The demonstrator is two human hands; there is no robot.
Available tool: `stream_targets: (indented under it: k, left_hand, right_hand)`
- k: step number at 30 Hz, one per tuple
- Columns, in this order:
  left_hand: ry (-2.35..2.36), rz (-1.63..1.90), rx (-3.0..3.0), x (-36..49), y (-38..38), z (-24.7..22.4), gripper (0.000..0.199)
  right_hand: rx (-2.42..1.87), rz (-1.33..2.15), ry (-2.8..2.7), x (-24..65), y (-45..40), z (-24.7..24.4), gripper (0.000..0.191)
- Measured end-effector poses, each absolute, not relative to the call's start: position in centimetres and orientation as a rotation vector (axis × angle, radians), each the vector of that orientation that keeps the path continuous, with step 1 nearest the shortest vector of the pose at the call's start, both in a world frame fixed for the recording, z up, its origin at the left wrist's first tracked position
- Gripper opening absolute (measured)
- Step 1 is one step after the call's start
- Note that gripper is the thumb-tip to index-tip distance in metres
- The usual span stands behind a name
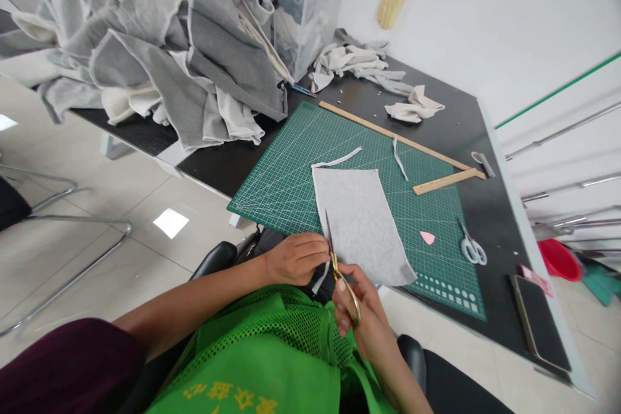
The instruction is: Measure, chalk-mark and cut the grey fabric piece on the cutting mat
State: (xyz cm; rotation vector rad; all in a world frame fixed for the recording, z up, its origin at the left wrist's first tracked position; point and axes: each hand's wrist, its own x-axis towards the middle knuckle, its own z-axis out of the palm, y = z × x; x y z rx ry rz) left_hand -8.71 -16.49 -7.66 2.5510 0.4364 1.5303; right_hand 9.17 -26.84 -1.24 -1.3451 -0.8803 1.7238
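Observation:
A light grey cloth piece [361,220] lies at the near edge of the green cutting mat [276,174], its lower end hanging past the edge. My right hand [356,304] grips gold-handled scissors [334,259], whose blades point away from me along the cloth's left edge. Beside the blades, my left hand [301,257] pinches a thin strip [320,278] that dangles below its fingers. Another narrow strip [339,158] trails from the cloth's top left corner, and a loose strip [400,158] rests farther right on the mat.
Grey fabric [145,45] is heaped at the back left beside a clear bin [305,13]. Wooden rulers [388,132], pink chalk [427,237], white-handled scissors [473,250] and a phone [538,320] lie to the right. Scraps [354,61] sit at the back.

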Motion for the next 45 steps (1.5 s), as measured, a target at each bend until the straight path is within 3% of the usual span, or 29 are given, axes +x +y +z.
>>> stream_targets:
  k: [15, 26, 31, 45]
  left_hand:
    - [0.466, 1.522, 2.535, -8.6, -16.7, -7.5, 0.016]
    - [0.676, 1.443, 2.688, -10.3, -15.2, -7.0, 0.023]
    - [0.648, 1.410, 2.679, -10.2, -15.4, -7.1, 0.014]
    - [0.544, 1.455, 2.667, -10.1, -15.5, -7.9, 0.018]
  right_hand:
    - [-1.362, 1.691, -0.992, 9.3, -27.2, -1.6, 0.039]
    - [-1.301, 1.766, -0.905, 9.8, -27.8, -1.8, 0.036]
    - [-1.303, 1.772, -0.905, 10.1, -28.4, -2.1, 0.035]
    - [-1.298, 1.794, -0.904, 10.5, -27.9, -2.0, 0.038]
